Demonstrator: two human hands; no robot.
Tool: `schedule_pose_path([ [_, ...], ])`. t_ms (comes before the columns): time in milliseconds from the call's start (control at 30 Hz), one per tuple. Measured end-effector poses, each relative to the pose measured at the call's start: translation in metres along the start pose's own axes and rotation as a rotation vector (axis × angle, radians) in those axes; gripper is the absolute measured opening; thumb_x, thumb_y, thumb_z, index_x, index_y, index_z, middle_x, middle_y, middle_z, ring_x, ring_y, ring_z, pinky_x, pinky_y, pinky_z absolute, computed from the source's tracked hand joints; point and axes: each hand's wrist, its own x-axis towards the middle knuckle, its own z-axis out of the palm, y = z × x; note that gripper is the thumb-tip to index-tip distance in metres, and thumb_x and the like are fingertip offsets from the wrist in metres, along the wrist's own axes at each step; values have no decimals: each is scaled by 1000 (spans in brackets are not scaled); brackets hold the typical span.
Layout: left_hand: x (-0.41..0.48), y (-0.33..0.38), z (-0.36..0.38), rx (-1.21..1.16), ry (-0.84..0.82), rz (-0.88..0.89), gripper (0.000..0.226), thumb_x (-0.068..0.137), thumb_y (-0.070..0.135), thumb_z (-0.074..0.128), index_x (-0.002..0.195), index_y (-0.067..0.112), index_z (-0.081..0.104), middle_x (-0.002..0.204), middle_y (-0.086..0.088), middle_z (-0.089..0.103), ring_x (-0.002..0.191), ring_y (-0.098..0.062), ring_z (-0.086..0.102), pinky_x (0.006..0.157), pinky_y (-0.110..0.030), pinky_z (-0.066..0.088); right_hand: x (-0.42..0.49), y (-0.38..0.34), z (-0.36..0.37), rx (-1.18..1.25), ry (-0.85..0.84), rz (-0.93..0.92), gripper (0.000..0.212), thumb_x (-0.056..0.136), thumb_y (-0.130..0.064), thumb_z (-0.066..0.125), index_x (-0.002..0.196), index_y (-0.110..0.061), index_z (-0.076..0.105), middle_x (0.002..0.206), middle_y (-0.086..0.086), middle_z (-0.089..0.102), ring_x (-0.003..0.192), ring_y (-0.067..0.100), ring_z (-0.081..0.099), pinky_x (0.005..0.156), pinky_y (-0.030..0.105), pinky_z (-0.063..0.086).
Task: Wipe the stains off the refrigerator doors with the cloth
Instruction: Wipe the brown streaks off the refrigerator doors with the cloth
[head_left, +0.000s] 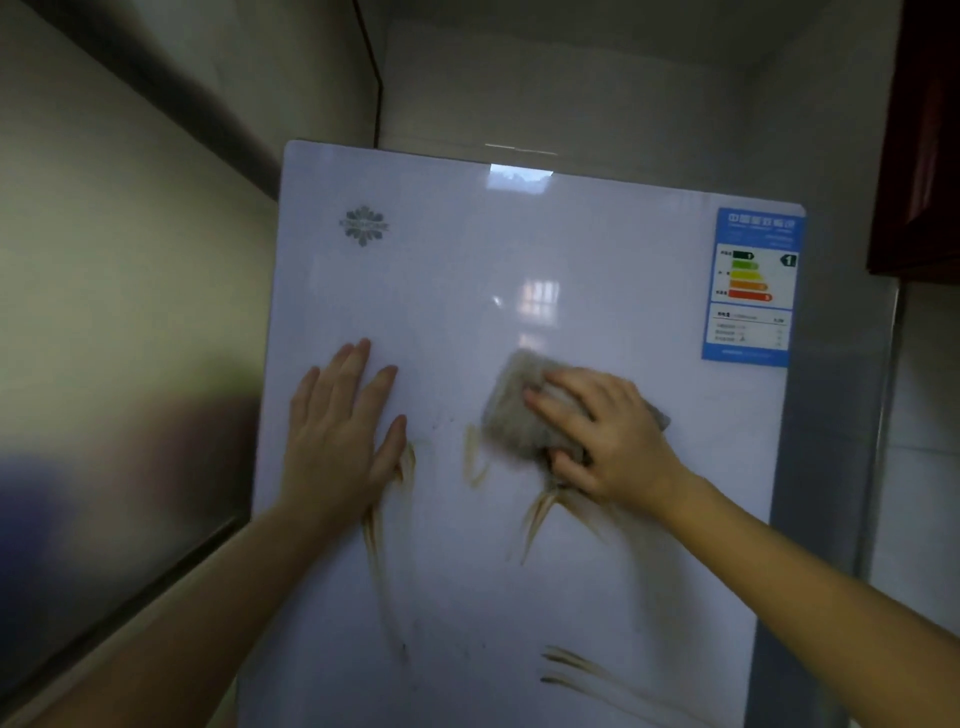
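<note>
A white refrigerator door (519, 260) fills the middle of the view. Brown streaked stains (535, 519) run across its lower half, with more streaks (571, 670) near the bottom right and a long smear (379, 561) under my left wrist. My right hand (602, 436) presses a grey folded cloth (511, 410) flat against the door, just above the stains. My left hand (343, 431) lies flat on the door to the left, fingers spread, holding nothing.
A blue energy label (750, 286) is stuck at the door's upper right, a snowflake logo (363, 226) at the upper left. A wall (130, 312) stands close on the left. A dark red cabinet (919, 145) hangs at the upper right.
</note>
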Motion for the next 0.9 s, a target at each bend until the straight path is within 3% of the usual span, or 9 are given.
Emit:
schedule_pose_path([
  [67, 9, 15, 1, 15, -2, 32, 52, 97, 40, 46, 140, 11, 53, 157, -18, 41, 146, -36, 39, 119, -53, 28, -6, 7, -4, -13, -72, -147, 67, 83, -32, 71, 146, -19, 55, 146, 13, 54, 130, 32, 54, 104, 43, 43],
  [133, 16, 26, 3, 30, -25, 39, 53, 98, 40, 44, 142, 11, 52, 158, -18, 40, 146, -36, 38, 120, -53, 28, -11, 20, -10, -11, -62, -127, 66, 84, -33, 71, 147, -19, 54, 146, 13, 55, 130, 32, 55, 104, 42, 42],
  [367, 22, 35, 9, 57, -89, 17, 57, 97, 40, 43, 145, 11, 48, 161, -18, 35, 148, -36, 33, 121, -53, 26, -26, 44, -21, 74, 198, 327, 66, 87, -33, 67, 149, -19, 51, 149, 10, 49, 131, 30, 48, 109, 40, 37],
  [400, 22, 35, 8, 56, -91, 16, 57, 97, 39, 43, 146, 10, 49, 161, -18, 35, 148, -36, 34, 121, -53, 26, -30, 38, -17, 79, 188, 310, 66, 86, -34, 68, 149, -20, 51, 149, 11, 49, 132, 31, 48, 109, 42, 38],
  [533, 21, 36, 5, 53, -75, 27, 55, 97, 37, 45, 144, 8, 52, 158, -20, 39, 145, -39, 39, 119, -55, 31, -60, 34, -14, 11, -34, -147, 65, 86, -37, 69, 146, -19, 54, 146, 14, 57, 130, 32, 54, 105, 45, 42],
  [567, 22, 36, 4, 53, -76, 29, 55, 97, 37, 44, 143, 8, 53, 157, -21, 40, 145, -40, 40, 118, -55, 32, -65, 39, -17, 3, -53, -175, 65, 86, -36, 69, 146, -19, 54, 145, 14, 57, 130, 31, 54, 105, 44, 42],
  [767, 21, 34, 2, 48, -93, 41, 58, 99, 39, 40, 146, 6, 49, 158, -23, 37, 145, -42, 37, 118, -57, 31, -95, 69, -41, 11, 175, 348, 64, 86, -31, 67, 147, -16, 53, 148, 12, 51, 131, 33, 50, 111, 42, 36],
  [833, 19, 35, 6, 36, -98, 24, 59, 99, 40, 39, 148, 6, 46, 160, -22, 33, 147, -41, 33, 120, -57, 27, -107, 62, -40, 15, 183, 417, 65, 86, -29, 68, 147, -14, 53, 149, 13, 50, 132, 34, 49, 111, 45, 37],
  [900, 16, 37, 11, 23, -107, -1, 61, 99, 42, 39, 150, 9, 41, 163, -20, 29, 151, -39, 28, 123, -55, 22, -125, 51, -36, 0, 124, 334, 63, 86, -31, 68, 145, -13, 55, 147, 15, 52, 130, 35, 51, 107, 46, 40],
])
